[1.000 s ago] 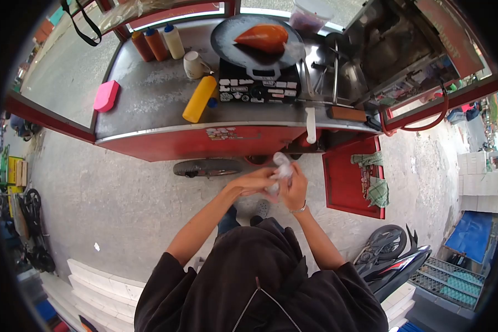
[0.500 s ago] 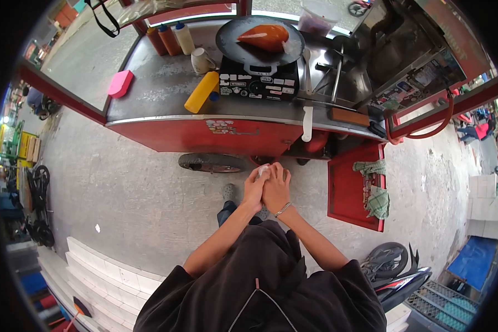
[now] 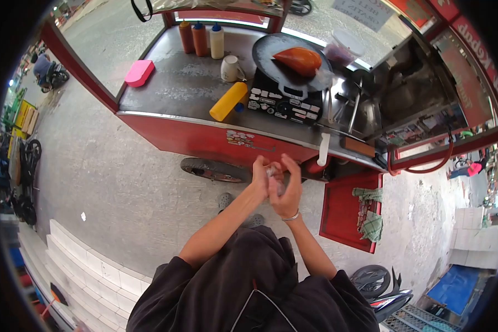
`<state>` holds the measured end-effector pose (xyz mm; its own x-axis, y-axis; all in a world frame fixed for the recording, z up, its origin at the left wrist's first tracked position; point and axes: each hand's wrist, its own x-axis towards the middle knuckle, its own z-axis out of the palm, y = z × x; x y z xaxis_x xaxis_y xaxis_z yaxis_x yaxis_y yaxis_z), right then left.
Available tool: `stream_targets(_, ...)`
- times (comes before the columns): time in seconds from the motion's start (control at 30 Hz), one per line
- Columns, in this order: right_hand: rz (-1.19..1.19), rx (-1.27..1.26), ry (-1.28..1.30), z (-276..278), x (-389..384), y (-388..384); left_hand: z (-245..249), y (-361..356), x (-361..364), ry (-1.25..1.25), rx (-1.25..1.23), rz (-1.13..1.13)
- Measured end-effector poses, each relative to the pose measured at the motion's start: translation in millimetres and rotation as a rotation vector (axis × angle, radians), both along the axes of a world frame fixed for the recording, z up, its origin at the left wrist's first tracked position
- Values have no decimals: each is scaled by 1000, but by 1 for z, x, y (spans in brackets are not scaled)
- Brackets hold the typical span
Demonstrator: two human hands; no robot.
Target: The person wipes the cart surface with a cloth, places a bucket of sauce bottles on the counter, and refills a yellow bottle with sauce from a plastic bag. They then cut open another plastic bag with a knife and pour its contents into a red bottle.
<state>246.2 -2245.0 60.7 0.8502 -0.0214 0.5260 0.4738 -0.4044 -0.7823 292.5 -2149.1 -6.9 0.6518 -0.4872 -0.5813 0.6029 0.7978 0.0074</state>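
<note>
My two hands come together in front of the red cart, below its counter edge. A small whitish crumpled piece point(image 3: 270, 172), blurred by motion, sits between them. My left hand point(image 3: 262, 178) has its fingers bent around that piece. Close beside it, my right hand point(image 3: 288, 195) wears a bracelet at the wrist, its fingers curved and spread apart. On the counter beyond, a bag of orange-red sauce point(image 3: 300, 60) lies in a dark pan point(image 3: 264, 54) on a stickered black stove point(image 3: 282, 105). A white-handled knife point(image 3: 324, 149) sticks out over the counter edge.
On the counter point(image 3: 166, 88) are a pink box point(image 3: 140, 73), squeeze bottles point(image 3: 217, 43), a mug point(image 3: 231, 68), a yellow bottle point(image 3: 228, 102) and a lidded tub point(image 3: 344, 48). An opened red door point(image 3: 337, 213) with green cloths hangs low right. White steps point(image 3: 94, 265) rise at left behind me.
My hands have parted slightly, and my right hand's fingers have spread from around the left. The view has shifted, so the cart's counter appears farther right and lower.
</note>
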Motion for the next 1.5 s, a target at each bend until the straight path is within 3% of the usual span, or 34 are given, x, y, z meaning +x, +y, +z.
stream_targets(0.03,7,-6,2,0,6,4,11,8,-3,-36,-153,-54)
stream_targets(0.07,36,-112,-56,-1,12,4,-19,9,-4,-183,-216,-187)
stream_targets(0.1,64,-221,-113,-2,17,7,5,11,-7,-182,-223,-187)
stream_targets(0.13,127,-387,-114,14,13,18,53,14,-13,-139,6,-112)
stream_targets(0.17,125,-393,-110,7,12,23,78,20,-17,-95,238,-40)
stream_targets(0.23,148,-398,-136,-22,12,27,36,36,-19,-157,120,-87)
stream_targets(0.37,132,-394,-73,-82,15,41,-8,67,-35,82,-56,-21)
stream_targets(0.43,-67,-512,477,-130,16,35,-48,79,-49,152,-473,-27)
stream_targets(0.47,-72,-504,497,-153,11,39,-62,82,-51,211,-515,-10)
stream_targets(0.5,-193,-253,643,-173,11,42,-60,87,-50,220,-509,-18)
stream_targets(0.53,-315,3,780,-185,11,43,-54,90,-51,111,-155,-175)
stream_targets(0.57,-327,9,785,-189,13,40,-51,92,-51,-7,199,-329)
stream_targets(0.6,-469,248,941,-191,18,34,-57,100,-50,-7,201,-343)
stream_targets(0.63,-606,496,1084,-192,23,25,-64,116,-47,-218,588,-425)
stream_targets(0.67,-614,506,1082,-201,25,8,-70,134,-43,-438,974,-494)
stream_targets(0.7,-560,517,1156,-217,24,-13,-74,155,-38,-557,1076,-382)
stream_targets(0.73,-503,528,1230,-229,23,-25,-119,175,-36,-669,1471,-258)
stream_targets(0.8,-530,445,1233,-239,25,-26,-195,232,-33,-465,1650,-415)
stream_targets(0.9,-503,312,1270,-258,33,-30,-268,302,-46,-115,1715,-553)
stream_targets(0.97,-445,272,1302,-274,44,-31,-243,310,-53,-49,1717,-669)
stream_targets(1.03,-568,294,1427,-286,62,-31,-306,336,-87,-33,1615,-726)
stream_targets(1.07,-556,295,1432,-304,74,-37,-296,326,-95,66,1499,-640)
stream_targets(1.13,-561,935,1821,-354,93,-55,-277,298,-103,206,1306,-580)
stream_targets(1.17,-554,928,1827,-368,101,-62,-275,284,-103,252,1231,-597)
stream_targets(1.23,-529,1241,1800,-392,114,-74,-271,257,-104,205,1240,-656)
stream_targets(1.27,-524,1230,1818,-405,121,-78,-271,244,-106,183,1247,-661)
stream_targets(1.33,-749,1022,1648,-424,126,-84,-251,216,-97,146,1244,-691)
stream_targets(1.37,-746,1011,1668,-424,124,-88,-240,205,-92,130,1252,-681)
stream_targets(1.4,-575,856,1725,-419,119,-93,-227,201,-84,149,1251,-684)
stream_targets(1.43,-403,701,1764,-415,115,-98,-215,198,-72,51,1276,-891)
stream_targets(1.47,-404,511,1838,-423,106,-103,-207,195,-62,-47,1283,-1097)
stream_targets(1.5,-405,497,1863,-407,96,-110,-205,197,-57,-104,1255,-1207)
